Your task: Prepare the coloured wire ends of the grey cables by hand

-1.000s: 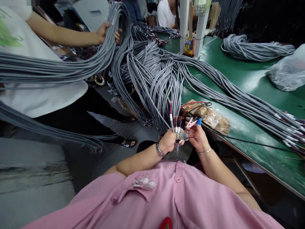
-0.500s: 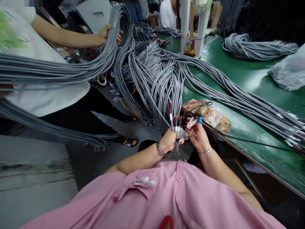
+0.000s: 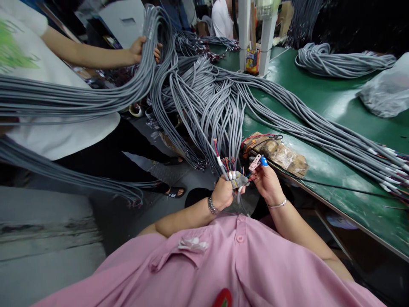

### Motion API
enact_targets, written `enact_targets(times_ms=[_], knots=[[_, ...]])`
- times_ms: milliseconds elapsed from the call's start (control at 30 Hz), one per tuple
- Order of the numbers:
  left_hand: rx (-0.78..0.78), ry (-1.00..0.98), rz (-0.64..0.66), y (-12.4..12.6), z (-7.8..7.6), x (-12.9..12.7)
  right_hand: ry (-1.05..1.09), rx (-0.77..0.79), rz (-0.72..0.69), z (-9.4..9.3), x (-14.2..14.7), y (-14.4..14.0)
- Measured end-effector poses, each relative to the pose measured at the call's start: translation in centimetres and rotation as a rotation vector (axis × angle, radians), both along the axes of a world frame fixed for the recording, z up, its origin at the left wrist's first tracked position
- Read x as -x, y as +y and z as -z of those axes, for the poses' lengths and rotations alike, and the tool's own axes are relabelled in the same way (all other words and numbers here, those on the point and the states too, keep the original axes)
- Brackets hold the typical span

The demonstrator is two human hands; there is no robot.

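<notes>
My left hand (image 3: 223,192) is closed around several grey cables (image 3: 224,171), and a grey finger cover is on its thumb. White sleeves and stripped coloured wire ends (image 3: 228,163) stick up past the fist. One cable, with red and blue wires at its tip, leans up and to the left. Just to the right, my right hand (image 3: 269,184) pinches a small pink clip (image 3: 254,163), which looks like a clothespin. A blue cover (image 3: 263,161) sits on a fingertip of that hand. Thin wires run between the two hands; whether the right fingers grip them is hard to tell.
A large heap of grey cables (image 3: 211,94) hangs over the edge of the green table (image 3: 319,94). A wrapped wooden block (image 3: 284,155) lies near that edge. At left, a co-worker's hand (image 3: 140,49) holds a thick cable bundle. A plastic bag (image 3: 383,91) is at right.
The long cable in my left hand has tilted left, and the held wire ends have shifted slightly left. The pink clip now stands more upright and farther from the bundle.
</notes>
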State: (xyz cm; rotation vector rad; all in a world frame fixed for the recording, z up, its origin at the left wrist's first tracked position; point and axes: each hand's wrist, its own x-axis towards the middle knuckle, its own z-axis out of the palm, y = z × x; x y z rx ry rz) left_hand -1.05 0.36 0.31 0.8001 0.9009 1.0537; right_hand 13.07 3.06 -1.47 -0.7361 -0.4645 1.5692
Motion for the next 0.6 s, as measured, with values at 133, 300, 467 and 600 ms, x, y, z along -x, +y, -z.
enact_targets(times_ms=[133,300,467,600], knots=[[0.010,-0.025,-0.089,0.1,-0.1,-0.4,-0.181,-0.040,0.109,0.6,0.0,0.1],[-0.006,0.013,-0.075,0.2,-0.3,-0.8,-0.377,-0.085,0.232,1.2,0.1,0.2],[-0.023,0.048,-0.069,0.2,-0.1,-1.0,-0.021,-0.008,0.072,1.1,0.5,0.9],[-0.020,0.049,-0.073,0.2,0.3,-1.0,0.085,0.017,0.096,1.3,0.6,1.3]])
